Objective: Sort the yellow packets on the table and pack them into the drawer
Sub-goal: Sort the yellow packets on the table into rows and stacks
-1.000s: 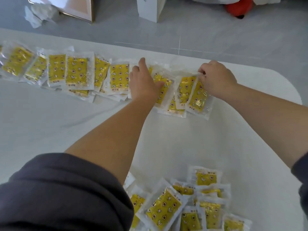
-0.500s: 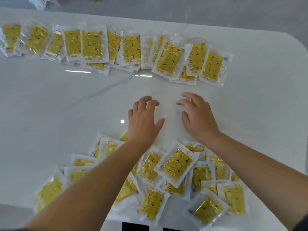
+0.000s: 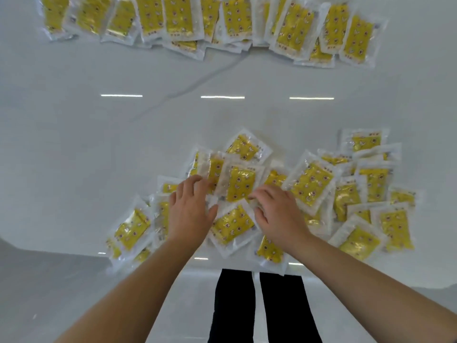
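No readable text here. The yellow packets (image 3: 241, 184) in the lower middle carry small printed motifs, all too blurred to make out. The packet row (image 3: 178, 16) along the top edge is equally illegible.

Bright, cool, even light from above fills the glossy white table (image 3: 74, 149), which mirrors thin strip lamps as white bars (image 3: 222, 97) across its middle and by its near edge; shadows under the yellow packets (image 3: 309, 184) are faint. The left hand (image 3: 190, 216), the right hand (image 3: 279, 216) and packets beside them are slightly blurred, and the wide lens bows the table's near edge.
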Available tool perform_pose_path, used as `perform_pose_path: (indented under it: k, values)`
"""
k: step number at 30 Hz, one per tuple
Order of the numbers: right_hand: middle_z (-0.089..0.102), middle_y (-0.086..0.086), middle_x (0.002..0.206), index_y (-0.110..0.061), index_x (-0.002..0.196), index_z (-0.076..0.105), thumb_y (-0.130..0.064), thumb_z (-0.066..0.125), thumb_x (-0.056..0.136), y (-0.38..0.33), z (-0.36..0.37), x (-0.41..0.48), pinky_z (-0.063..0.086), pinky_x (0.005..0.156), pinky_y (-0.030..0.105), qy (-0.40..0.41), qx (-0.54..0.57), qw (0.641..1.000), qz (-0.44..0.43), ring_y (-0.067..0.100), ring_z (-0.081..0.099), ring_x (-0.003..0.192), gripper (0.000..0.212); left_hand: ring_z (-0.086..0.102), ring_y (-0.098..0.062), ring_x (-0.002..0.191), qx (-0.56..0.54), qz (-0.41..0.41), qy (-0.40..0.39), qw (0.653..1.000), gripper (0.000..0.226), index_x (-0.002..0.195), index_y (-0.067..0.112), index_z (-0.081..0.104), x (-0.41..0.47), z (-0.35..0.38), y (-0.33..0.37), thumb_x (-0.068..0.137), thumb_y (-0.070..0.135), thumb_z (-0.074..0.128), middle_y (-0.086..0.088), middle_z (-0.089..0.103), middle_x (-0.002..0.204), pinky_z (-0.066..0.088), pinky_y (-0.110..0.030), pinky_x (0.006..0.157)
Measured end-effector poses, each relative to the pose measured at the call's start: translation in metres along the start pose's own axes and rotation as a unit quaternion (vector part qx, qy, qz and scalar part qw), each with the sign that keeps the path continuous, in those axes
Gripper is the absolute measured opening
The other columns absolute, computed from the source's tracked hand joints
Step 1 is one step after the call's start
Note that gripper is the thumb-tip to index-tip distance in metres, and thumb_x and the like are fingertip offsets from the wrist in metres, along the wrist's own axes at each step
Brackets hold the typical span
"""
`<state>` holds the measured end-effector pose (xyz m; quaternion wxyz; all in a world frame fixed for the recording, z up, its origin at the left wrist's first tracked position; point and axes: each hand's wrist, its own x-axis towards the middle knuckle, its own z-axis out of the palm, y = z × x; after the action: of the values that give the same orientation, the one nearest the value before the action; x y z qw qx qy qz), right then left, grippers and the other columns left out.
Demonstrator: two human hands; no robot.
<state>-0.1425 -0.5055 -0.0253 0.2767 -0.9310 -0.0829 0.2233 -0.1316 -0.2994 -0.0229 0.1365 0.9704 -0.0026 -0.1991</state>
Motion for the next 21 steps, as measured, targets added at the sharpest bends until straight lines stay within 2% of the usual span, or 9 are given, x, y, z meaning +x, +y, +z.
perform_pose_path:
  k: [5,8,11,14,17,21]
  values:
    - [0.057,-0.005,0.118,-0.019,0.117,0.059,-0.013,0.051,0.093,-0.05,0.02,0.002,0.039,0.098,0.036,-0.063,0.057,0.996,0.042,0.016,0.051,0.112,0.026,0.03,-0.027,0.136,-0.005,-0.096,0.008,0.995,0.073,0.139,0.023,0.034,-0.026,-0.001,-0.049,0.078,0.044,0.069,-0.004,0.03,0.148,0.028,-0.049,0.107]
    - [0.056,-0.006,0.12,-0.021,0.12,0.056,-0.015,0.05,0.095,-0.074,0.031,0.004,0.046,0.09,0.032,-0.114,0.109,0.982,0.099,0.013,0.054,0.106,0.026,0.03,-0.028,0.136,-0.045,-0.172,0.023,0.984,0.072,0.142,0.021,0.034,-0.04,-0.002,-0.076,0.082,0.045,0.066,-0.005,0.032,0.148,0.029,-0.05,0.106]
    - [0.059,-0.006,0.119,-0.02,0.122,0.054,-0.017,0.052,0.093,-0.098,0.047,0.006,0.049,0.087,0.031,-0.127,0.155,0.969,0.145,0.012,0.056,0.104,0.029,0.033,-0.029,0.134,-0.068,-0.224,0.038,0.972,0.067,0.141,0.018,0.036,-0.049,-0.009,-0.103,0.085,0.044,0.063,-0.006,0.036,0.146,0.029,-0.051,0.104]
    - [0.06,-0.004,0.114,-0.021,0.128,0.049,-0.023,0.056,0.092,-0.124,0.058,0.01,0.052,0.084,0.037,-0.112,0.174,0.96,0.187,0.016,0.059,0.099,0.037,0.037,-0.033,0.131,-0.041,-0.227,0.006,0.973,0.077,0.143,0.017,0.032,-0.057,-0.017,-0.131,0.082,0.048,0.066,-0.01,0.039,0.143,0.033,-0.053,0.102]
    - [0.06,-0.004,0.116,-0.022,0.135,0.043,-0.028,0.062,0.09,-0.147,0.068,0.02,0.051,0.08,0.035,-0.075,0.164,0.954,0.24,0.018,0.061,0.1,0.049,0.045,-0.033,0.123,0.007,-0.196,-0.044,0.98,0.085,0.142,0.018,0.031,-0.056,-0.021,-0.153,0.076,0.057,0.067,-0.01,0.045,0.136,0.037,-0.051,0.096]
    - [0.057,-0.005,0.127,-0.023,0.136,0.04,-0.04,0.066,0.085,-0.168,0.088,0.041,0.046,0.095,0.044,-0.014,0.124,0.936,0.329,0.02,0.057,0.114,0.059,0.047,-0.026,0.12,0.01,-0.159,-0.08,0.984,0.084,0.137,0.022,0.038,-0.042,-0.027,-0.167,0.071,0.064,0.069,-0.003,0.047,0.128,0.035,-0.044,0.096]
